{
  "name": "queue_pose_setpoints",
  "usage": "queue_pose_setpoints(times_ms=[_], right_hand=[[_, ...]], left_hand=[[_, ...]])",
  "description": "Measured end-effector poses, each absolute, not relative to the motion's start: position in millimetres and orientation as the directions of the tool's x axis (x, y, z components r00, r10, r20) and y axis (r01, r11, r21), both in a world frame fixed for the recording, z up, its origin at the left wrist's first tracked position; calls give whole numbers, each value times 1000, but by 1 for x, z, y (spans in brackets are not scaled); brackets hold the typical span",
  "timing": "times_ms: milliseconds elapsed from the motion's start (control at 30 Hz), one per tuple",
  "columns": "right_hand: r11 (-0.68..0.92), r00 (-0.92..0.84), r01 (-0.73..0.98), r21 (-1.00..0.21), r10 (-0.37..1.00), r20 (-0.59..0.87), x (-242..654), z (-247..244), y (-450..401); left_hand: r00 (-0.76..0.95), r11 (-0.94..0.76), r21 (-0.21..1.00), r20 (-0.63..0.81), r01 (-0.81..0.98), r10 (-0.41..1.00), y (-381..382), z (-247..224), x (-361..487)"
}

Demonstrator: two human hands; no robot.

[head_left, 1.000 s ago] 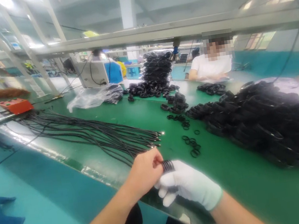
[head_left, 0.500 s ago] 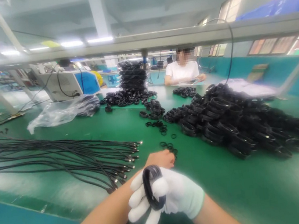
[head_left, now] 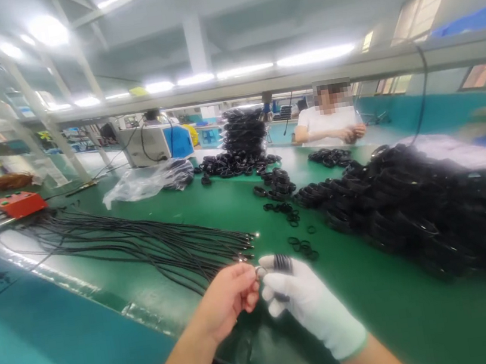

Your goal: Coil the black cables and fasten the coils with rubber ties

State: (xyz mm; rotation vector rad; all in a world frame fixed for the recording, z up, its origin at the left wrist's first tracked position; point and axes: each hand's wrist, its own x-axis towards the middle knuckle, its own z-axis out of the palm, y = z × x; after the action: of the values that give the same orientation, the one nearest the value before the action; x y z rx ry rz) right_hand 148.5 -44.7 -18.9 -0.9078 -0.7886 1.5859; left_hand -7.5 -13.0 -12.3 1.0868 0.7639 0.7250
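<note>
My left hand (head_left: 228, 301) is bare, its thumb and index finger pinched on a small thin ring (head_left: 260, 268), partly hidden between the hands. My right hand (head_left: 307, 296), in a white glove, is closed on a coiled black cable (head_left: 282, 262). The coil loops over the gloved fingers, and its lower part is mostly hidden behind them. Both sets of fingertips nearly meet above the table's front part. Just beyond the right hand lie several small black rings (head_left: 304, 247). Loose black cables (head_left: 155, 236) stretch out at the left, their connector ends near my left hand.
A large heap of coiled black cables (head_left: 391, 209) covers the right side of the green table (head_left: 210, 204). Further back are a plastic bag (head_left: 143, 181), a stack of bagged coils (head_left: 243, 130) and a blue-white machine (head_left: 158, 142). An orange control box (head_left: 20, 204) stands left. A co-worker (head_left: 328, 116) sits opposite.
My left hand has come back from the small rings on the table to the gloved hand. The right hand has turned, tilting the coil. The view has swung left.
</note>
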Motion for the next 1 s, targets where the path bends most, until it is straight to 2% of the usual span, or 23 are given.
queue_pose_setpoints(times_ms=[100,167,267,333,400,467,533,600,667,733,767,833,900,1000], right_hand=[[-141,-31,-349,-926,990,-139,141,-26,-43],[-161,-38,-389,-907,987,-159,139,-29,-44],[-297,-239,-660,-690,954,-182,143,-32,-46],[-397,-436,-719,-570,897,-75,148,-33,-48],[-435,-578,-681,-589,813,68,152,-31,-47],[-425,-647,-622,-658,752,125,154,-29,-46],[-392,-652,-565,-726,751,102,155,-27,-44],[-341,-617,-521,-783,784,69,156,-26,-43],[-293,-572,-494,-819,819,51,156,-26,-43],[-250,-508,-464,-850,861,23,157,-23,-44],[-226,-457,-441,-868,889,1,158,-21,-45],[-176,-325,-375,-910,944,-48,159,-13,-45],[-173,-219,-290,-941,969,-111,160,-4,-45],[-244,-254,-149,-958,946,-202,158,2,-43]], left_hand=[[476,255,960,-171,-117,863,-20,-23,0],[426,210,976,-163,-64,890,-21,-30,4],[393,157,986,-124,-53,911,-24,-33,4],[414,186,964,-93,-189,905,-29,-30,-1],[494,259,899,-56,-353,868,-32,-23,-9],[627,316,874,-17,-370,779,-31,-16,-20],[720,242,953,-37,-183,693,-24,-8,-30],[735,7,993,-93,119,671,-16,3,-36],[741,-299,887,-69,352,668,-10,16,-38],[783,-515,742,-21,429,622,-9,28,-38],[796,-571,692,-8,442,606,-9,33,-38],[775,-583,659,-1,476,632,-10,39,-37],[711,-525,681,10,510,703,-10,39,-35],[636,-454,741,48,495,770,-9,35,-33]])
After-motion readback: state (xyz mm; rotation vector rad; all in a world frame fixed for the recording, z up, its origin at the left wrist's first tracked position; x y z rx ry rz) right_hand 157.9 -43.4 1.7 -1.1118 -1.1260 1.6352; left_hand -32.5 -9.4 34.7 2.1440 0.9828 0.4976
